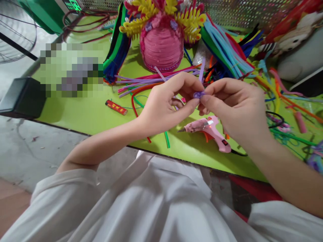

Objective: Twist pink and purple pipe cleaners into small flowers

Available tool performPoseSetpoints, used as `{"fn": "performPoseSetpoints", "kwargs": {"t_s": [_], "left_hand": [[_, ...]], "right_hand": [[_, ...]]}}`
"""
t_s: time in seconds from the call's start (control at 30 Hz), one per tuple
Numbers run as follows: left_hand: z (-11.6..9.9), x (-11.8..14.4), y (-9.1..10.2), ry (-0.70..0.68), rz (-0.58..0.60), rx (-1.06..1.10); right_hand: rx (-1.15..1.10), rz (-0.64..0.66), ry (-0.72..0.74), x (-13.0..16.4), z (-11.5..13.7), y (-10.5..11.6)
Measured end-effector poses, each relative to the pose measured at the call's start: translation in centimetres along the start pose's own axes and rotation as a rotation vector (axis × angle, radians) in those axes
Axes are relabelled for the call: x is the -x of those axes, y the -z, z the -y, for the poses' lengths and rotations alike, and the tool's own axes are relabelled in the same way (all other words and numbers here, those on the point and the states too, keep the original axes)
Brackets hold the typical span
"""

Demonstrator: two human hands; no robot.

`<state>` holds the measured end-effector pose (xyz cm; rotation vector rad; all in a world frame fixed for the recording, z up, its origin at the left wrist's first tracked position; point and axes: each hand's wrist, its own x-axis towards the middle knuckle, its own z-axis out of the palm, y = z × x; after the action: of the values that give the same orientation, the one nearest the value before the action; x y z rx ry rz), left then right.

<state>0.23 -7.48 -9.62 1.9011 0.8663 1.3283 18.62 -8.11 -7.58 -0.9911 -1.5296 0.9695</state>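
A purple pipe cleaner [198,95], bent into a small looped shape, is pinched between the fingertips of both hands above the table. My left hand [168,101] is closed on its left side, thumb against forefinger. From the right, my right hand [232,101] grips the same piece between thumb and forefinger. One straight lilac length [202,69] sticks up behind the fingertips. Just below the hands lies a pink hot glue gun [208,129], its nozzle pointing left. The fingers hide part of the looped shape.
Behind the hands stands a pink pipe-cleaner headdress [163,45] with yellow fronds. Bundles of coloured pipe cleaners [224,47] flank it. A red lighter [116,107] lies left on the green table [93,114], near a black box [22,97]. Loose stems and thread litter the right.
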Motion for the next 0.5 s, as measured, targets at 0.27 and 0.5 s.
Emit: {"fn": "performPoseSetpoints", "kwargs": {"t_s": [0.27, 0.5], "left_hand": [[0.1, -0.7, 0.1, -0.004, 0.043, 0.022], [0.3, -0.9, 0.1, 0.043, 0.043, 0.030]], "right_hand": [[0.272, 0.099, 0.142, 0.0, 0.7, 1.2], [0.496, 0.114, 0.386, 0.5, 0.8, 1.3]]}}
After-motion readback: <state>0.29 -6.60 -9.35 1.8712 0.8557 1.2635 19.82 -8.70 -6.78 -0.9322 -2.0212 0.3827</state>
